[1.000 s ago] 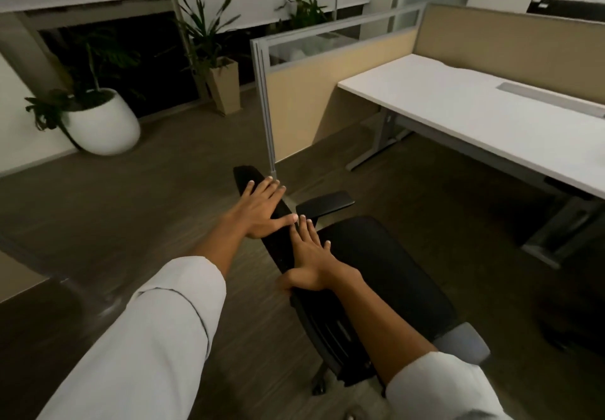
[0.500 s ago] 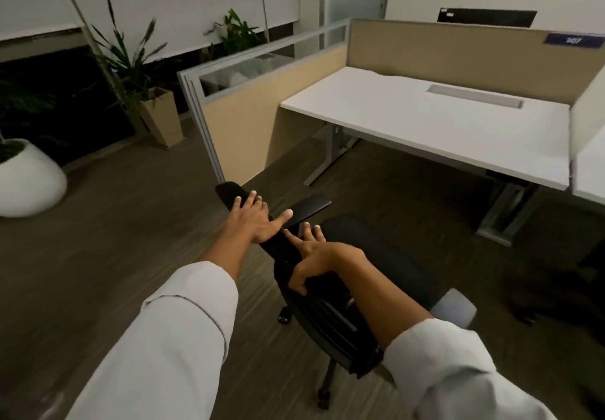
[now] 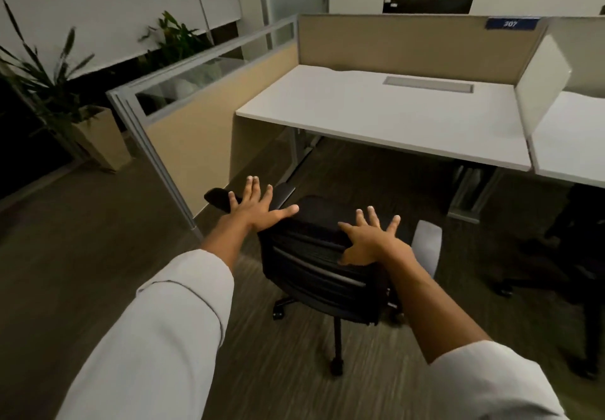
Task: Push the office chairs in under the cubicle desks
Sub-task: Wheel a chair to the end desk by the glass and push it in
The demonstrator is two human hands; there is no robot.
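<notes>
A black office chair [image 3: 314,265] on castors stands on the floor just short of the white cubicle desk [image 3: 376,118], its backrest towards me and its seat facing the desk. My left hand [image 3: 258,205] lies flat with spread fingers on the upper left of the backrest. My right hand [image 3: 370,239] presses on the upper right of the backrest, fingers also spread. The chair has a black armrest [image 3: 284,190] on the left and a grey armrest [image 3: 425,239] on the right. The space under the desk is dark and shows only the desk legs.
A beige partition with a glass strip [image 3: 196,131] ends close to the chair's left side. A second white desk [image 3: 573,144] adjoins on the right, with another dark chair [image 3: 582,256] in front of it. Potted plants [image 3: 98,138] stand at the far left.
My hands have moved apart along the backrest top, from touching to spread wide. The chair has turned its back squarely to me and rolled nearer the desk.
</notes>
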